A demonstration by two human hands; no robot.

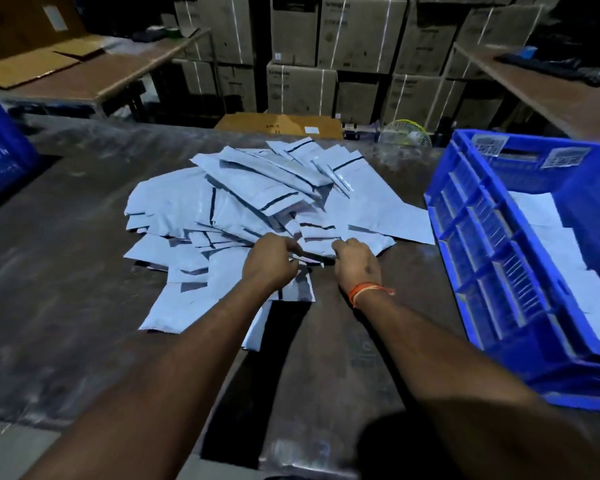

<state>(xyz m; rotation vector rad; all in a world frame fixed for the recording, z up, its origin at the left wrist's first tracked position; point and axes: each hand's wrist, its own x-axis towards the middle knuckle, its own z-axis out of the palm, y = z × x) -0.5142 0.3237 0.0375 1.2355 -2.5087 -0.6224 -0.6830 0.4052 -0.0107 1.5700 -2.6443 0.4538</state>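
most grey-white plastic pouches (243, 202) lie piled on the counter (84, 244), few in the blue plastic crate (492, 237); left hand (269, 263) and right hand (355, 265) pinch one.

I stand at a dark, scuffed worktable (84, 237) in a dim storeroom; the light falls mostly on the tabletop and the far corners go black. Across the back, brown cartons (357, 32) bound with pale straps are stacked in close rows above my view. To the left stands a brown side table (94, 84) with flattened cardboard (32, 69) lying on it. To the right, another table (551, 98) carries a black keyboard (548, 67). Just past my table's far edge sit a flat carton (278, 124) and a small fan (407, 133) with a yellow-green guard.
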